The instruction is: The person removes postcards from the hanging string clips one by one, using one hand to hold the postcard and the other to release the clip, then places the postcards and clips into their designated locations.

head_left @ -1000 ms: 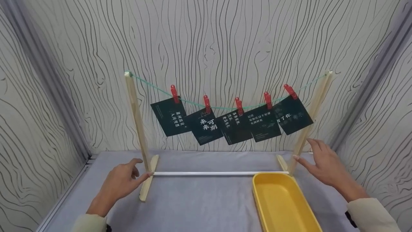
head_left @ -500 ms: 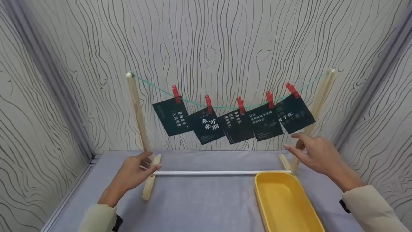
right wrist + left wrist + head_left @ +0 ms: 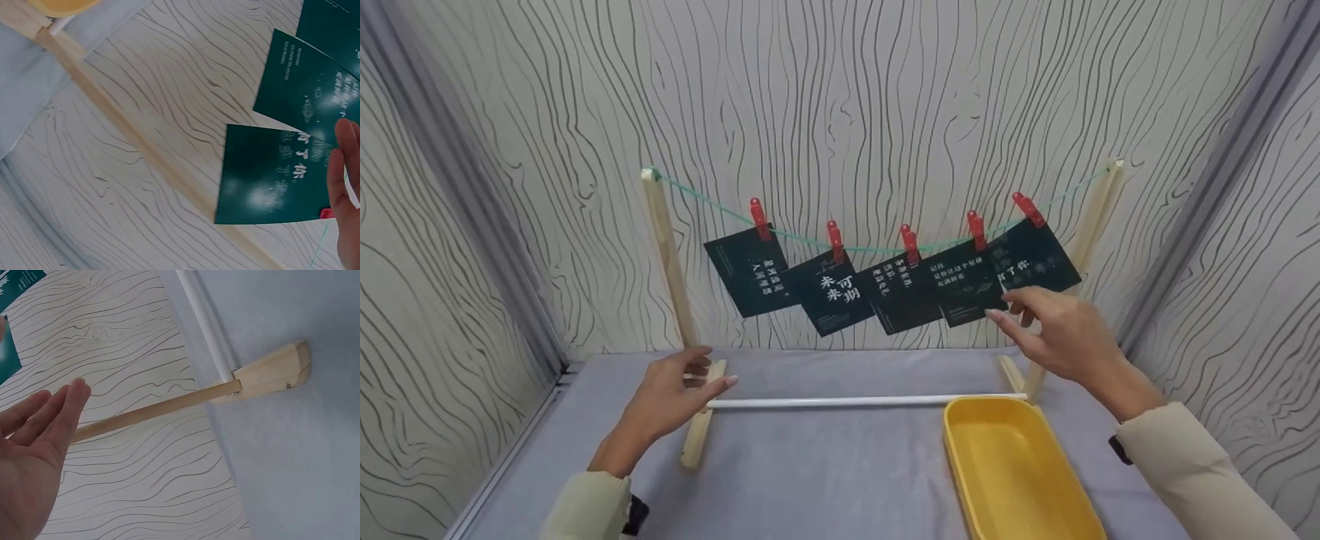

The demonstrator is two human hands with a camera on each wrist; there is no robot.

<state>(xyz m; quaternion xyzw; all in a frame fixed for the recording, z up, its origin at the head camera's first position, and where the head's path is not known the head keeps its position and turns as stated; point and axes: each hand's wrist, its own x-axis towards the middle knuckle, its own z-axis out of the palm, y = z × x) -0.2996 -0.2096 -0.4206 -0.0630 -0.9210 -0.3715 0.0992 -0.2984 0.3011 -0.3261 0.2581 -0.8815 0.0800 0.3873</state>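
Several dark green cards with white writing hang from a sagging green string, each held by a red clip (image 3: 910,241). My right hand (image 3: 1061,334) is raised before the two rightmost cards, thumb and fingers parted. Its fingertips overlap the lower corner of the fourth card (image 3: 969,289) and the edge of the rightmost card (image 3: 1039,259). In the right wrist view its fingers (image 3: 337,180) are bent loosely with nothing between them. My left hand (image 3: 671,394) is beside the foot of the left wooden post (image 3: 669,255), thumb and fingers apart, holding nothing.
A white rod (image 3: 840,402) joins the feet of both posts. In front of the right wooden post (image 3: 1099,217) a yellow tray (image 3: 956,465) lies on the grey cloth (image 3: 810,472). A wood-patterned wall (image 3: 885,90) stands close behind the cards.
My right hand has moved left and up from beside the right post to the rightmost cards. The left hand has risen slightly and shifted right. The cards hang as before.
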